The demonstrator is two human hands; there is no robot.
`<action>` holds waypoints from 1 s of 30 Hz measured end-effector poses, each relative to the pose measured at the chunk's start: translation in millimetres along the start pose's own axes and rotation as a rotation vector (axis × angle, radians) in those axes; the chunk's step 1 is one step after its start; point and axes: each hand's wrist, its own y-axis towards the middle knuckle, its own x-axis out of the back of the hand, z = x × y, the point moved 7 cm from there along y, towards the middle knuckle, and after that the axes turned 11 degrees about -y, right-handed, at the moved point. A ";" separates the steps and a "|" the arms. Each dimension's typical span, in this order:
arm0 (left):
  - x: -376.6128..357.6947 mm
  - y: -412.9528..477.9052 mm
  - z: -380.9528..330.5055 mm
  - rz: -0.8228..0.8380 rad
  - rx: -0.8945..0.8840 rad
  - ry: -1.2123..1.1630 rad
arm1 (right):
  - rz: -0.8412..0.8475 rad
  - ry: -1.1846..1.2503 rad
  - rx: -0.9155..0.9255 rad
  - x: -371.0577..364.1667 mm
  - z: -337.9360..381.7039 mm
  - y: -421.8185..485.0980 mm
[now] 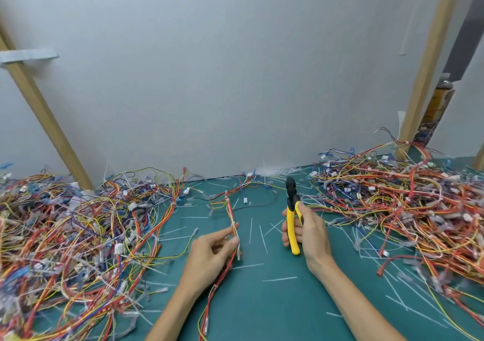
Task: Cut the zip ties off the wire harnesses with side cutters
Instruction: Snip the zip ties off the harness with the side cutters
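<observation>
Harness [234,225] is light and limp, a thin wire bundle lying on the mat [275,301] between two piles [78,236]. The left hand [212,251] pinches it mid-length. It will likely sag, so it is best held just beside a tie [226,198]; two seem visible. The right hand [309,233] grips one pair of cutters [292,209], tip up, near it.

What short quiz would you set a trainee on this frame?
1. True or false: the side cutters in the right hand are biting a zip tie.
2. The left hand pinches: A) a wire harness, B) a loose connector alone, C) nothing.
3. Fill in: cut tie pieces litter the ____ mat.
Key: 1 false, they are held clear of the harness; 2 A; 3 green.
</observation>
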 end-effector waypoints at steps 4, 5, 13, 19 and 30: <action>-0.2 -1.3 -0.1 -0.003 0.001 0.033 | 0.071 0.034 -0.005 -4.0 1.8 -3.9; -0.6 -1.6 0.0 -0.004 0.006 0.034 | 0.070 0.025 -0.002 -4.5 1.7 -4.1; 1.9 -6.3 2.7 -0.037 0.002 0.069 | 0.068 -0.017 0.002 -3.5 -0.7 -5.9; 3.4 -7.4 -0.4 -0.105 -0.016 -0.049 | 0.106 -0.072 0.075 -4.2 5.0 -7.3; -4.3 42.1 -1.7 -0.113 0.195 -0.217 | 0.286 0.051 -0.038 -3.1 -0.4 -5.8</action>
